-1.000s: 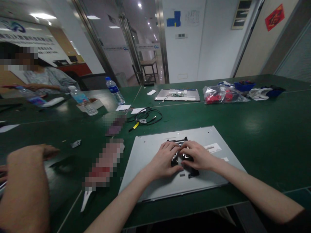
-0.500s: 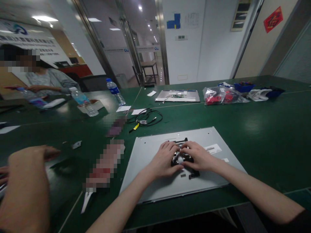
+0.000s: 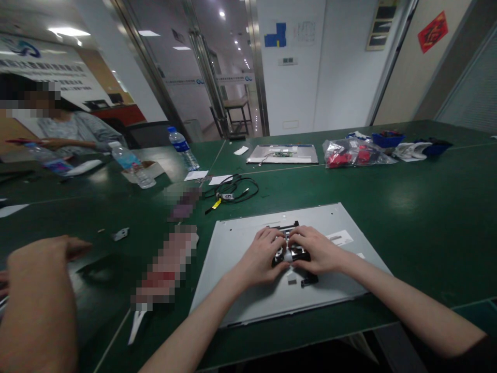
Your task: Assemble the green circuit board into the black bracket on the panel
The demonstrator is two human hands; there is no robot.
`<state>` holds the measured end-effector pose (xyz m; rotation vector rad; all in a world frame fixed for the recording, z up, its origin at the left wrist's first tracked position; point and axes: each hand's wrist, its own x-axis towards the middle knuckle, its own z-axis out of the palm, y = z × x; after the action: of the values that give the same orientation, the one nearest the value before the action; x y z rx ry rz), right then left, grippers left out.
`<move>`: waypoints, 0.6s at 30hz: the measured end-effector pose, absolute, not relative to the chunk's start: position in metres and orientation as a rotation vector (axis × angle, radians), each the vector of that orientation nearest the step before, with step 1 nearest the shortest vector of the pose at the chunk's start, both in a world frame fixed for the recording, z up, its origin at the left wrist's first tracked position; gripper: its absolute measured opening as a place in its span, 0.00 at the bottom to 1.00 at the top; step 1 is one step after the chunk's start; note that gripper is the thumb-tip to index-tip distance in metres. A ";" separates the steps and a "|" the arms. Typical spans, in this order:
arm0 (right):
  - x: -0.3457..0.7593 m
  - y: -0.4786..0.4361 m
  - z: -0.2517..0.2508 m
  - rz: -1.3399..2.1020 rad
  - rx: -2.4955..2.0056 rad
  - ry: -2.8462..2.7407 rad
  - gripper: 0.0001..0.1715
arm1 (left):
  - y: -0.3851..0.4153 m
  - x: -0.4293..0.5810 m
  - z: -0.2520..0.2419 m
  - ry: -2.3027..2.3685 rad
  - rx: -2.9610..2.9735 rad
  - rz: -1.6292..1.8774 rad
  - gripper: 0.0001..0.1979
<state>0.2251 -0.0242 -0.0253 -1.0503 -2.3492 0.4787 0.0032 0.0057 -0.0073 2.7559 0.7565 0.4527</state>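
A pale grey flat panel [image 3: 240, 290] lies on the green table [image 3: 427, 217]. Near its middle is a black part [image 3: 298, 254] with shiny spots, partly covered by both hands. My left hand [image 3: 264, 255] curls round its left side, fingers bent. From the right, my right hand [image 3: 316, 251] is closed round the other side. The two hands nearly meet at the fingertips. A small grey piece [image 3: 292, 279] and a black bracket end [image 3: 309, 281] show just below the hands.
Another person's arm [image 3: 42, 300] reaches in at the left. Beyond the panel lie coiled black cables [image 3: 236, 191], a second panel [image 3: 283, 154] and a plastic bag with red items [image 3: 349, 154]. Bottles [image 3: 182, 147] stand at the back left, where a person [image 3: 73, 129] sits.
The view has shifted very slightly. My hands stay around the black part with small finger movements, and more of the small grey piece shows. The other person's arm has moved slightly left.
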 end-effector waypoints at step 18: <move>0.213 -0.026 -0.032 0.476 -1.103 -2.231 0.17 | 0.007 0.003 -0.005 0.773 2.763 0.439 0.15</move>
<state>0.2128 -0.0257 -0.0320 -1.1027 -2.2311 0.4761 0.0033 0.0066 -0.0050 2.7627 0.7725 0.4388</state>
